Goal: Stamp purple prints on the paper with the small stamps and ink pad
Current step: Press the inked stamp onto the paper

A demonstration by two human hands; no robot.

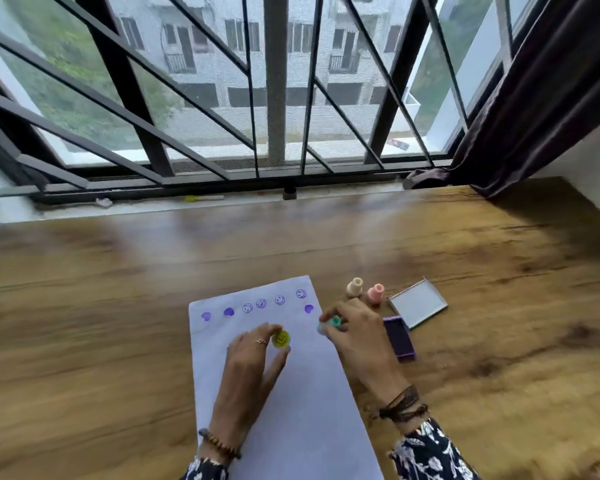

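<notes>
Where the paper lies: a white sheet flat on the wooden bench, its long side running away from the person, below a barred window.
Prints: a row of purple marks near the far edge of the sheet, solid hearts to the left, outlined smiley faces to the right, and one more heart below the last face.
Left hand: over the middle of the sheet, fingertips pinched on a yellow stamp whose smiley face is turned up toward the camera; a ring on one finger, a bead bracelet at the wrist.
Right hand: at the right edge of the sheet, fingers closed around a teal stamp that is blurred and partly hidden; dark cords at the wrist, a patterned sleeve behind.
Other stamps: a cream stamp and a pink stamp upright side by side on the bench, just beyond the right hand.
Ink pad: a purple ink pad on the bench just right of the right hand, its lid lying open beside it, near the pink stamp.
Right corner: a dark curtain hanging down to the bench.
</notes>
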